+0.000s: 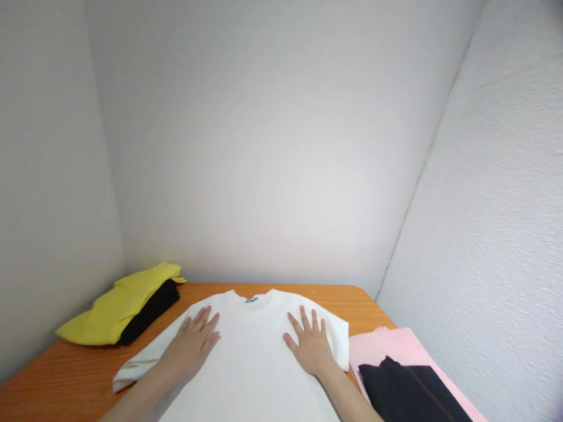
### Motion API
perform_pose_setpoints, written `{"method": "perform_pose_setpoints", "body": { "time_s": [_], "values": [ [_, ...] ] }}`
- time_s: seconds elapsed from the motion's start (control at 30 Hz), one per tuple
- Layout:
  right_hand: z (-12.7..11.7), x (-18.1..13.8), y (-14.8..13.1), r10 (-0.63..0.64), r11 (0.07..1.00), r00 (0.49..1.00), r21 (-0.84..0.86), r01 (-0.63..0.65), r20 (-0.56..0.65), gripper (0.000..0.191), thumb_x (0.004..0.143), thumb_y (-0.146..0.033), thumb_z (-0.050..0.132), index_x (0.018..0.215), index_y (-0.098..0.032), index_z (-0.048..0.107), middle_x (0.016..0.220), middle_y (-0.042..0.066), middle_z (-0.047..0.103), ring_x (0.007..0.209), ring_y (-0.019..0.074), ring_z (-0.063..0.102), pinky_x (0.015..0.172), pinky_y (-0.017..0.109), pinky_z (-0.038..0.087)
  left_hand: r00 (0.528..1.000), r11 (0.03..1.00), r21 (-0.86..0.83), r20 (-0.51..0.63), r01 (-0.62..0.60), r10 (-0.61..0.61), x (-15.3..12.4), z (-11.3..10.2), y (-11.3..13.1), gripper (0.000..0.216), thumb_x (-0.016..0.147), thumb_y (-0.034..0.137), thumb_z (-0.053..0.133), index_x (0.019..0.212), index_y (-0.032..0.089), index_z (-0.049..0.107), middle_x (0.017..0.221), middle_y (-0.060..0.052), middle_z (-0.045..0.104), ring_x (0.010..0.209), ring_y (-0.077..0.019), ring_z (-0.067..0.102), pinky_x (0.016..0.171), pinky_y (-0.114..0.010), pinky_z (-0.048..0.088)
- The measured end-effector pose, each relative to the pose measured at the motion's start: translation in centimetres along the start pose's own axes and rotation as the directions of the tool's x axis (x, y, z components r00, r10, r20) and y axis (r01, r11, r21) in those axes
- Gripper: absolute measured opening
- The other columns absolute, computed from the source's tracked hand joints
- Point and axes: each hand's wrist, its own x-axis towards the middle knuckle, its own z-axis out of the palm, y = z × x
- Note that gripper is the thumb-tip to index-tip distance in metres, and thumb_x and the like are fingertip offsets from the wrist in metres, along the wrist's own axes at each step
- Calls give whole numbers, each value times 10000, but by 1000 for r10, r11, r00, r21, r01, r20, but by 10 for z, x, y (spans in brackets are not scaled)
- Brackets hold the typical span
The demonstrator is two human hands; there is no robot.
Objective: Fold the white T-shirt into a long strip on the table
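A white T-shirt (250, 363) lies spread out on the wooden table, its neckline toward the wall and a small blue-green label inside the collar. Flat on its left chest area, near the left sleeve, rests my left hand (191, 343) with the fingers stretched out. My right hand (310, 343) is also flat on the shirt, by the right shoulder, its fingers spread wide. Neither hand grips the fabric. The left sleeve's edge is slightly creased, and the shirt's lower part runs out of view.
On the table's (57, 375) left side, a yellow garment (123, 302) lies over a black one (149, 313). At the right, a dark folded garment (409, 390) sits on pink cloth (387, 346). Walls (281, 146) stand behind and on both sides.
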Motion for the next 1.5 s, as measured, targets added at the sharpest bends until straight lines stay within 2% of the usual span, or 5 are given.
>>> {"method": "perform_pose_setpoints", "body": {
  "time_s": [0.13, 0.63, 0.97, 1.37, 1.5],
  "values": [
    [0, 0, 0, -1, 1000, 1000, 2, 1, -6, 663, 919, -718, 223, 1488, -379, 259, 1594, 29, 46, 1439, 384, -29, 1119, 633, 38, 982, 980, 62, -33, 189, -187, 2, 6, -36, 599, 947, 482, 267, 1481, 212, 282, 1577, -88, 190, 1460, -262, 172, 1177, -538, 186],
    [1, -1, -2, 15, 1000, 999, 16, -15, -31, 669, 911, -729, 227, 1476, -378, 299, 1593, 16, 58, 1441, 383, 2, 1119, 640, 45, 945, 947, 321, -316, 25, 82, 15, -32, -109, 521, 841, 218, 326, 1275, 147, 604, 1474, -106, 432, 1447, -259, 228, 1218, -505, 48],
    [1, -2, -3, 10, 1000, 999, 8, -10, -40, 687, 911, -729, 207, 1481, -358, 298, 1593, 33, 72, 1440, 385, 7, 1121, 633, 57, 998, 999, 0, -42, -44, 43, 1, -10, 30, 582, 937, 551, 278, 1452, 291, 355, 1567, -46, 222, 1461, -265, 171, 1182, -554, 142],
    [5, 2, -2, 23, 998, 1000, 51, -22, -22, 664, 922, -703, 273, 1484, -350, 296, 1595, 27, 58, 1442, 369, -31, 1123, 629, 2, 998, 995, 91, -52, 47, -42, 5, -15, 33, 546, 944, 461, 302, 1454, 273, 350, 1546, -80, 273, 1434, -273, 248, 1157, -551, 220],
    [-14, 11, 3, -5, 975, 999, 223, -5, 44, 635, 971, -618, 291, 1498, -264, 285, 1589, 78, 120, 1451, 325, 57, 1142, 562, 104, 995, 987, 160, -95, -24, 39, -3, -38, 72, 541, 910, 325, 378, 1426, 167, 421, 1543, -127, 282, 1460, -282, 154, 1201, -533, -5]
  ]
}}
